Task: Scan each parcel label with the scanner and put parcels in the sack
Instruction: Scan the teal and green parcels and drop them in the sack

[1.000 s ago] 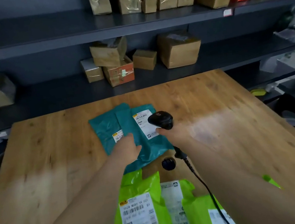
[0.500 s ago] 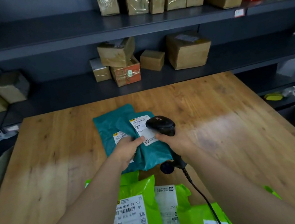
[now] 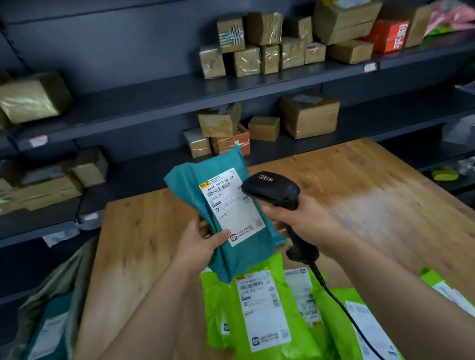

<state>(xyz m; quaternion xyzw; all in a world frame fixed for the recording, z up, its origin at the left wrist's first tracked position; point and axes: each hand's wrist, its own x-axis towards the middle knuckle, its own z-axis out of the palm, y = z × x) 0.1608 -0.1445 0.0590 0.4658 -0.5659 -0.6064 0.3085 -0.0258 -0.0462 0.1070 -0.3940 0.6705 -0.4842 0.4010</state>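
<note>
The teal parcel [image 3: 240, 252] is held up off the tabletop [image 3: 386, 204], tilted, with its white label [image 3: 231, 208] facing the camera. The left hand [image 3: 199, 243] grips the parcel's left edge, thumb across the front. Just right of the parcel, the right hand [image 3: 306, 219] has its fingers [image 3: 279, 214] wrapped round the handle of the scanner [image 3: 271, 188], whose head overlaps the label's right edge.

The step in hand is judged to be the scan of this parcel. The next move calls for bringing the barcode near the label's top squarely before the scanner's window. The left hand would then carry the parcel to the sack [image 3: 48, 298], which stands open below and to the left of it. The green parcels [image 3: 265, 322] lying below the parcel, nearer the camera, wait their turn.

The scanner's window faces away, so no beam shows, and the trigger finger is hidden. The sack is blurred and cut off at the frame's edge; it seems to hold a teal parcel already. The cable [image 3: 350, 316] runs out of the frame at the bottom, and the rightmost green parcels are only partly seen.
</note>
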